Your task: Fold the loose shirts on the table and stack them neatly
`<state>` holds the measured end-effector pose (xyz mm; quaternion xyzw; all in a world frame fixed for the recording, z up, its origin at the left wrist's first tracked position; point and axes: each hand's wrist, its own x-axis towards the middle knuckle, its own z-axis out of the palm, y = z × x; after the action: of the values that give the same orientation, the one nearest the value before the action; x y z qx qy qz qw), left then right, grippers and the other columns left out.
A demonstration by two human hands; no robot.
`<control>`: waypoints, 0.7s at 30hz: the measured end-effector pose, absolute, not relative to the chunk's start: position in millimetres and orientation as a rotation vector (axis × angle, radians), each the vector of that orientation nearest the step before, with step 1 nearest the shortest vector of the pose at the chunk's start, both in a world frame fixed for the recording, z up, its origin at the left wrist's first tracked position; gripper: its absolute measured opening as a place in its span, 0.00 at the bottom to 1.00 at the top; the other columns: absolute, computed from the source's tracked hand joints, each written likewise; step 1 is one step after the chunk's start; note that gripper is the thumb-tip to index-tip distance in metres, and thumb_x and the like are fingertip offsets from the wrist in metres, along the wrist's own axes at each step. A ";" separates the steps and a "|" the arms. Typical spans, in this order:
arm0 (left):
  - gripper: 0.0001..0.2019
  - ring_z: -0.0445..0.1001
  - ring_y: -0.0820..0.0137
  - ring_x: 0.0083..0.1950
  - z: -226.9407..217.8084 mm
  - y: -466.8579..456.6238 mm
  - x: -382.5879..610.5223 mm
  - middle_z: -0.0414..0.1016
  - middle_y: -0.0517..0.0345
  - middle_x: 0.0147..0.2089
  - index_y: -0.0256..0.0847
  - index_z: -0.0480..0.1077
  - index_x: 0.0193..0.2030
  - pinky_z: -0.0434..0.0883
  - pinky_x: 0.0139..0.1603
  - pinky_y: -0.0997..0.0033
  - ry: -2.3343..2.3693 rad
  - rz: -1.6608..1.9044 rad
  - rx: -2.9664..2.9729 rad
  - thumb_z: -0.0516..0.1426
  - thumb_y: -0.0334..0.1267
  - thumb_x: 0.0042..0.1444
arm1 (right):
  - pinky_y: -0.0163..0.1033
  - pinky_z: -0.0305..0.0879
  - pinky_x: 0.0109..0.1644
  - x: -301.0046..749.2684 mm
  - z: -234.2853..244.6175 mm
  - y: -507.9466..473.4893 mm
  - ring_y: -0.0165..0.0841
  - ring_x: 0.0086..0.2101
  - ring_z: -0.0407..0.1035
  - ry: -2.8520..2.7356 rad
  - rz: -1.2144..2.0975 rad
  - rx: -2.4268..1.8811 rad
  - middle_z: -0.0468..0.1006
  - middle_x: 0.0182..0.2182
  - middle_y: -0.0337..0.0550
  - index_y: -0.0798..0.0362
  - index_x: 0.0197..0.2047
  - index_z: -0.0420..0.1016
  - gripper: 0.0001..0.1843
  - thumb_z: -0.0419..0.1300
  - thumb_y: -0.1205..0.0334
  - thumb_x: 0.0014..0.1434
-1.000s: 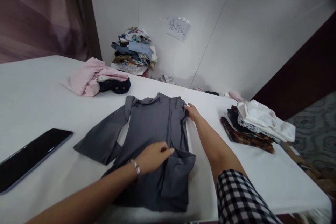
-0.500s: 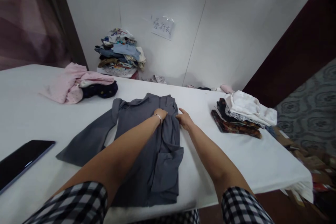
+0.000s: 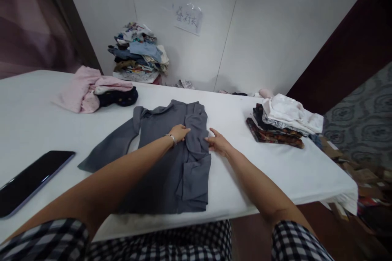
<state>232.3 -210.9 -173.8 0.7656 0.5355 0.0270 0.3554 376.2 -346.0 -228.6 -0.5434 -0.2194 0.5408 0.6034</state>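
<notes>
A dark grey long-sleeved shirt (image 3: 159, 163) lies spread on the white-covered table, collar side away from me. Its right sleeve is folded over the body, bunched in creases along the right side; the other sleeve stretches out to the left. My left hand (image 3: 179, 132), with a bracelet at the wrist, is closed on the shirt's folded part, fingertips pinching the cloth. At the shirt's right edge is my right hand (image 3: 219, 142), one finger stretched out above the tabletop and another touching the cloth; the fingers stand apart.
To the left lies a phone (image 3: 33, 179), with a pink garment (image 3: 82, 89) and a dark cloth (image 3: 118, 97) behind it. Folded clothes (image 3: 275, 124) are stacked at the right. A tall clothes pile (image 3: 139, 55) stands by the wall under a paper sign (image 3: 188, 18). Cardboard boxes (image 3: 361, 175) sit beyond the table's right end.
Both hands have moved down the shirt's right side, toward me. The folded sleeve part has shifted and bunched more. The camera view has shifted a little.
</notes>
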 end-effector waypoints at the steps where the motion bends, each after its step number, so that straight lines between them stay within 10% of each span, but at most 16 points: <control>1: 0.21 0.71 0.73 0.26 -173.4 -217.9 226.6 0.74 0.58 0.28 0.36 0.66 0.56 0.64 0.25 0.76 1.372 0.065 1.986 0.54 0.45 0.59 | 0.35 0.68 0.27 370.5 -228.0 -355.4 0.28 0.21 0.67 -0.526 1.260 -1.262 0.74 0.23 0.33 0.50 0.69 0.41 0.51 0.65 0.70 0.49; 11: 0.17 0.71 0.73 0.27 -172.3 -286.6 173.7 0.79 0.55 0.36 0.37 0.72 0.43 0.65 0.28 0.75 1.085 0.046 2.118 0.55 0.48 0.54 | 0.28 0.53 0.19 326.8 -216.6 -406.7 0.23 0.16 0.58 -0.658 1.222 -1.295 0.68 0.17 0.28 0.54 0.67 0.52 0.43 0.63 0.67 0.49; 17: 0.24 0.74 0.56 0.48 -174.7 -322.6 148.5 0.78 0.51 0.42 0.42 0.73 0.42 0.66 0.43 0.67 0.909 -0.010 2.262 0.65 0.52 0.39 | 0.28 0.57 0.20 324.3 -225.5 -399.8 0.24 0.18 0.60 -0.519 1.183 -1.252 0.67 0.17 0.29 0.54 0.59 0.63 0.34 0.62 0.72 0.47; 21: 0.11 0.75 0.58 0.43 -175.3 -324.5 148.2 0.77 0.52 0.34 0.40 0.71 0.29 0.66 0.37 0.69 0.963 0.046 2.012 0.64 0.44 0.41 | 0.29 0.62 0.23 331.4 -224.8 -389.1 0.25 0.19 0.63 -0.436 1.033 -1.198 0.69 0.19 0.30 0.54 0.56 0.65 0.30 0.60 0.73 0.49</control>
<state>148.2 -324.5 -175.3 0.8099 0.3877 0.0186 0.4398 331.4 -389.1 -224.8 -0.5338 -0.1944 0.4606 0.6820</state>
